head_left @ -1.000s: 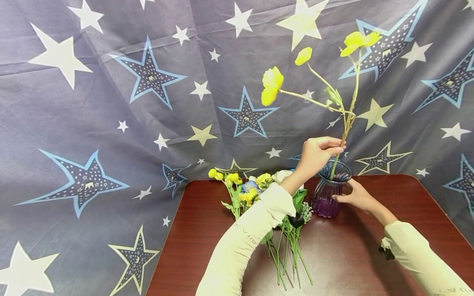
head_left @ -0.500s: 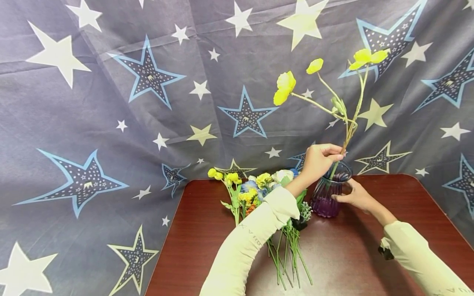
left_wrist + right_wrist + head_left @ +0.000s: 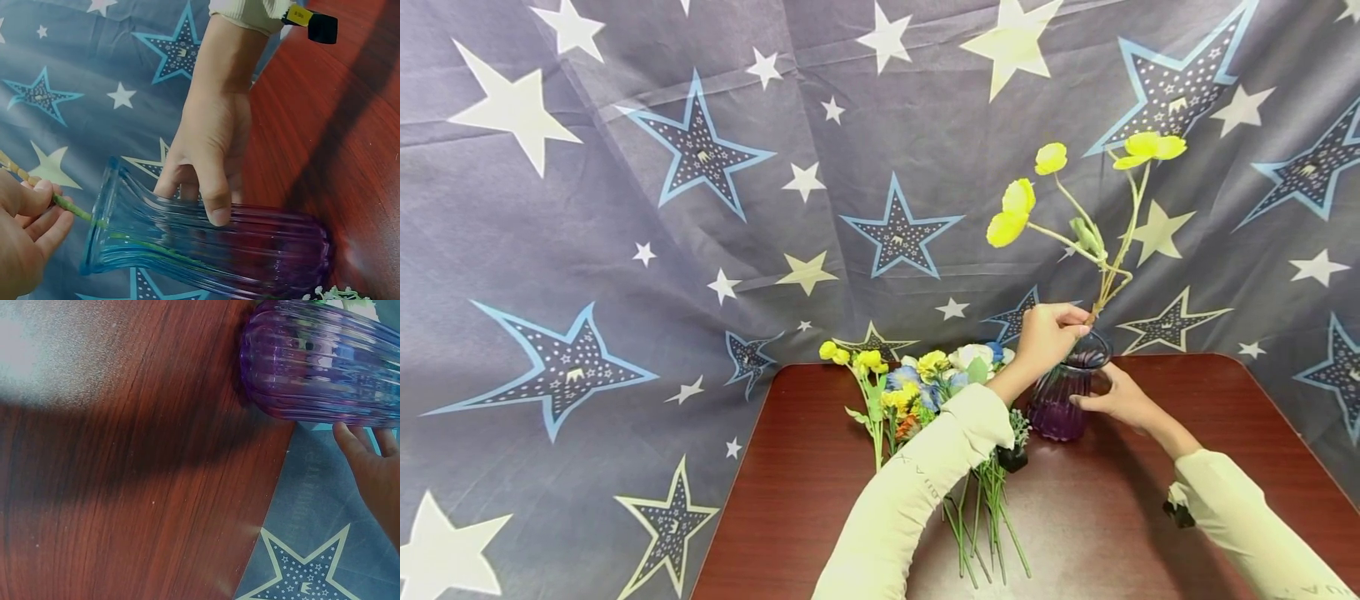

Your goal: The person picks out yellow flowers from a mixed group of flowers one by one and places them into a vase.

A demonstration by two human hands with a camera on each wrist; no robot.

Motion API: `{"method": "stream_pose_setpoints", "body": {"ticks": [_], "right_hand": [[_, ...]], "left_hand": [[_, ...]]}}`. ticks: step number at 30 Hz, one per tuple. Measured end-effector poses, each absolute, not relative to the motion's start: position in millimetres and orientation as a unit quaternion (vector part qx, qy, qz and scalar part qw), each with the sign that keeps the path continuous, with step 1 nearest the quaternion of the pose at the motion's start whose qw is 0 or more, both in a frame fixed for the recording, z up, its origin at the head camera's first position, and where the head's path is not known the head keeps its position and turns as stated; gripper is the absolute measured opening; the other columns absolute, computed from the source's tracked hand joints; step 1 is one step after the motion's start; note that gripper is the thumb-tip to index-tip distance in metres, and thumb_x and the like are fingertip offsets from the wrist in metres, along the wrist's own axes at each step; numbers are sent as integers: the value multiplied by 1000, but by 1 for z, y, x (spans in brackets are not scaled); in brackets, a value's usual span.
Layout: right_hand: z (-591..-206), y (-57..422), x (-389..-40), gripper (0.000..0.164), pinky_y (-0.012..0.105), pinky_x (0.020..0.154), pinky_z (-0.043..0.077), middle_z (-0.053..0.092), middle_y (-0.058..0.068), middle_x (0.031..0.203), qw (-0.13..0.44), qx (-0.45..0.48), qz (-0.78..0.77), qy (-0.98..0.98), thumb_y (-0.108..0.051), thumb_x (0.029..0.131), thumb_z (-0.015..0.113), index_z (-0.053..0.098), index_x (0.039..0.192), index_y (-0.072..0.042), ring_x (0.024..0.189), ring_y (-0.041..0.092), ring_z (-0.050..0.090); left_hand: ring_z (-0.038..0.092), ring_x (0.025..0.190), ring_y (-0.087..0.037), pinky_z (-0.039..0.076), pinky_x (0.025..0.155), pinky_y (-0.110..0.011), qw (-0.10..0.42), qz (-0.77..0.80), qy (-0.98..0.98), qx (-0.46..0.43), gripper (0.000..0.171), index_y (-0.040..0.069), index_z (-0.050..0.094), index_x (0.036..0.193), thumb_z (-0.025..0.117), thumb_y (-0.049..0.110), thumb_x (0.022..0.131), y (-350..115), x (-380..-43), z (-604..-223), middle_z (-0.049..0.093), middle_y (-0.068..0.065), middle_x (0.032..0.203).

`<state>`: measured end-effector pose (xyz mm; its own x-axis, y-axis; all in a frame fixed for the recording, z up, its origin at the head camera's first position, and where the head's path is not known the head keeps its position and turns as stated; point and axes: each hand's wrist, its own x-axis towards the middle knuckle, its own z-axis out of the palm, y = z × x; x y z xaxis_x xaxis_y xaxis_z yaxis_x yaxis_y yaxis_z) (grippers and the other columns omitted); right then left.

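Note:
A branching stem of yellow flowers (image 3: pixel 1105 292) leans up out of the glass vase (image 3: pixel 1060 415), which is ribbed, blue at the flared rim and purple at the base. My left hand (image 3: pixel 1043 340) pinches this stem between thumb and fingers, just above the rim. In the left wrist view, the green lower stem (image 3: pixel 76 209) runs through the mouth and down inside the glass. My right hand (image 3: pixel 1126 402) holds the vase from the right, its thumb (image 3: pixel 215 194) on the near side and its fingers partly hidden behind. The vase stands upright on the table.
Cut flowers in yellow, blue, white and orange (image 3: pixel 917 392) lie left of the vase on the red-brown table (image 3: pixel 1097 517), partly under the left sleeve. Their green stems (image 3: pixel 992 517) point toward the front. A grey cloth with stars (image 3: pixel 850 150) hangs behind the table.
The left hand has moved down and slightly right, bringing the yellow flower stem deeper into the vase. The blossoms sit lower. The right hand and vase have hardly moved.

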<state>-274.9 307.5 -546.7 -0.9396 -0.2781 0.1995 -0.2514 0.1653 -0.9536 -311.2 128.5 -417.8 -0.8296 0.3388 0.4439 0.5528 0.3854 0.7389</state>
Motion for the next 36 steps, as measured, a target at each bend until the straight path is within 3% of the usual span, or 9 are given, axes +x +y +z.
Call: {"method": "stream_pose_setpoints", "body": {"ticks": [3,9,12,20,28,36], "right_hand": [[-547,308,-275,71,17,81,58,66,-23,116,11,-183,-625,758,10,86,73,40,148,3,102,-2,67],[-547,309,-275,70,17,81,57,65,-24,117,4,-184,-623,760,10,86,73,47,142,-22,102,-2,66],[-546,309,-275,70,16,80,57,64,-25,115,1,-176,-617,767,8,86,74,48,140,-27,101,-3,66],[-546,308,-274,69,14,82,54,62,-28,117,-11,-171,-597,784,5,85,76,45,146,-7,102,-6,62],[-548,308,-273,69,15,83,54,61,-29,117,-14,-166,-597,784,5,86,76,47,146,-13,102,-7,60],[-548,308,-275,76,11,85,51,54,-34,122,-30,-162,-573,803,2,86,78,39,150,5,105,-11,57]], "left_hand": [[75,76,-7,46,65,-1,104,-480,-827,-273,12,4,80,100,78,5,88,129,-311,-421,81,-7,91],[71,73,-1,44,64,0,111,-465,-831,-284,10,7,81,99,77,12,91,131,-308,-423,81,-3,93],[68,70,3,44,62,-1,122,-458,-830,-294,11,9,81,99,77,16,92,132,-306,-424,81,-1,93],[69,71,3,45,62,-1,134,-465,-816,-317,11,8,80,100,77,15,92,133,-304,-428,81,-3,93],[72,78,3,44,66,0,121,-476,-815,-308,9,8,79,98,77,14,91,134,-304,-428,81,-2,94],[68,78,6,43,69,1,117,-469,-813,-324,9,8,79,97,76,13,91,133,-304,-427,81,-1,95]]}}
